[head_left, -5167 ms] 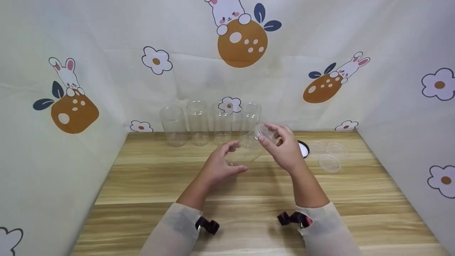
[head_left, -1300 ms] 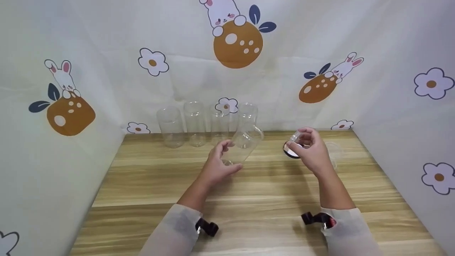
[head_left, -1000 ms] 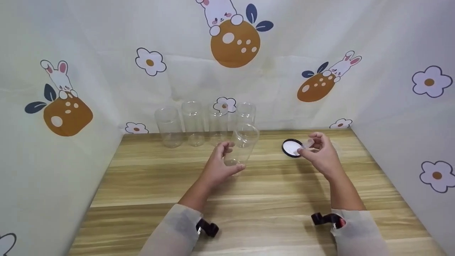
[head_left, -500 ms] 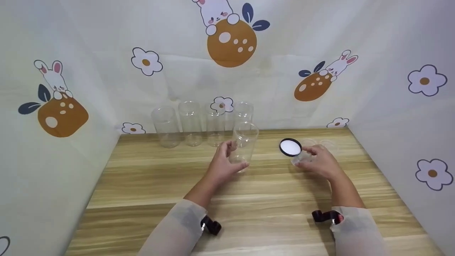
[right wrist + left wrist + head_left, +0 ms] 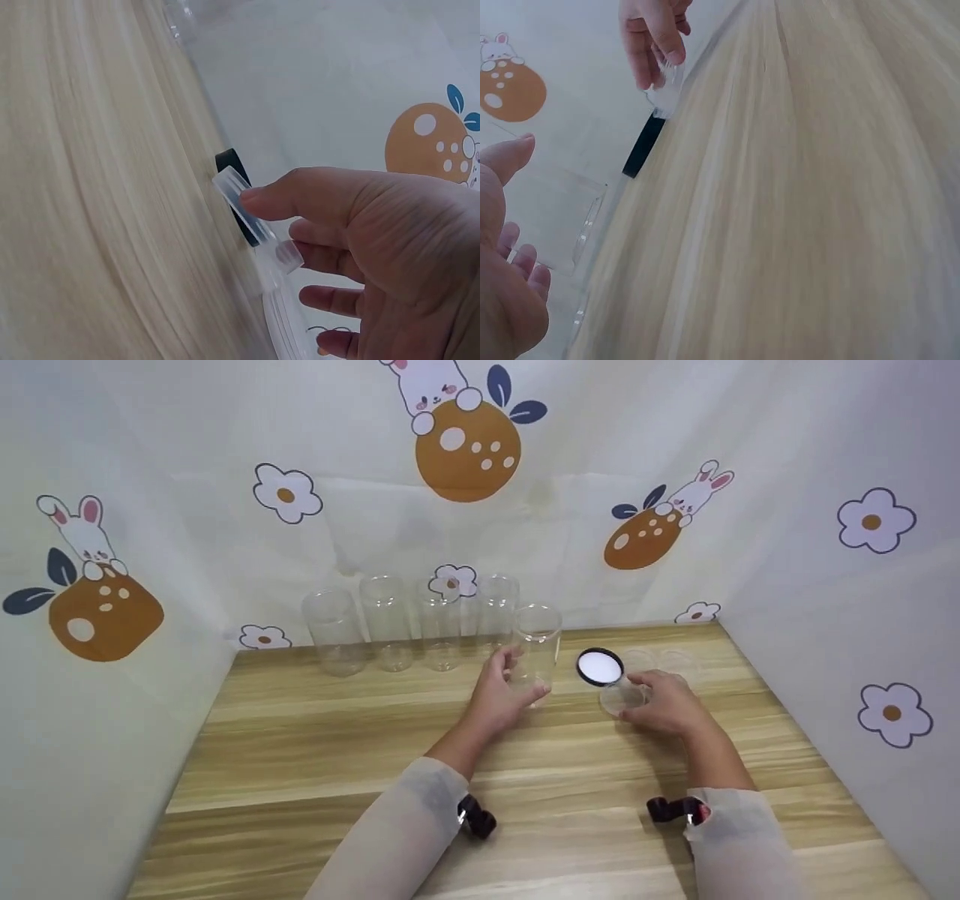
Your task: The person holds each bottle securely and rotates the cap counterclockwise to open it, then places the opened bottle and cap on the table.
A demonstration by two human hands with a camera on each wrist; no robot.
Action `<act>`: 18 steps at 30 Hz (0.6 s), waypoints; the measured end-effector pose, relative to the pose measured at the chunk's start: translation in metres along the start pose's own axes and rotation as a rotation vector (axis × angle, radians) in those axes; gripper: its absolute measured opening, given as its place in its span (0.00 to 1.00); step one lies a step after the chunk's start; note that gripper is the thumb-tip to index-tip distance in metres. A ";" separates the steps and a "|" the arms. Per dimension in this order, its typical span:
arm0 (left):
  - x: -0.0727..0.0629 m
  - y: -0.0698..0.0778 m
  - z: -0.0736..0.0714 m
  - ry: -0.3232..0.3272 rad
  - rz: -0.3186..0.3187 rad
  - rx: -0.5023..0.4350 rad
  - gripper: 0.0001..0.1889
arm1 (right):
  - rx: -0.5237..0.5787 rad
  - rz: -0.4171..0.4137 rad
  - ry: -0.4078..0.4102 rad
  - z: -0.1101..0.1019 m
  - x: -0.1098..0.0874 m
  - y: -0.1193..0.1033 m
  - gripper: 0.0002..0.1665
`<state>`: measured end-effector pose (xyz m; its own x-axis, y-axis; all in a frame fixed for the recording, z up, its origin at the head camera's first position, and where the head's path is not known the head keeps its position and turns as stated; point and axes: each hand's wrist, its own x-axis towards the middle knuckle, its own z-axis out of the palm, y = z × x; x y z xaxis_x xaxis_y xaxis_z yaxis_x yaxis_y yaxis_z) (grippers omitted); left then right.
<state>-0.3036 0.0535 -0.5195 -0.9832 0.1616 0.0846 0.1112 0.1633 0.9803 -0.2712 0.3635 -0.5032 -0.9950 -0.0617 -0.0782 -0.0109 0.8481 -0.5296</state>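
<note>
My left hand (image 5: 499, 690) holds a clear cylindrical jar (image 5: 537, 652) near its base, thumb and fingers around it. The jar is upright with its open mouth up; whether its base touches the table I cannot tell. To the right, my right hand (image 5: 667, 705) pinches a clear round lid (image 5: 619, 700) by its edge, low over the table. In the right wrist view the thumb presses on that lid (image 5: 244, 199), which is tilted. Just behind it lies a black-rimmed lid with a white inside (image 5: 600, 667).
Several clear jars (image 5: 334, 634) stand in a row along the back wall, left of the held jar. Clear round lids (image 5: 679, 662) lie behind my right hand. Printed cloth (image 5: 360, 525) walls the wooden table (image 5: 337, 757) on the back and both sides.
The jar in my left hand has gone from tilted to upright and moved right. My right hand has carried the clear lid away from the jar, rightward and down beside the black-rimmed lid.
</note>
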 end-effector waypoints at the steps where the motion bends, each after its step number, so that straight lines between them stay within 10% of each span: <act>1: 0.002 -0.001 0.003 0.000 -0.005 -0.005 0.47 | -0.004 0.002 -0.007 0.000 0.001 0.000 0.50; 18: 0.037 -0.005 0.035 0.009 -0.042 -0.037 0.49 | 0.016 0.007 -0.022 -0.001 0.002 0.003 0.46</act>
<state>-0.3360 0.0925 -0.5272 -0.9882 0.1466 0.0442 0.0641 0.1340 0.9889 -0.2733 0.3664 -0.5046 -0.9927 -0.0676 -0.1002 -0.0024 0.8402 -0.5422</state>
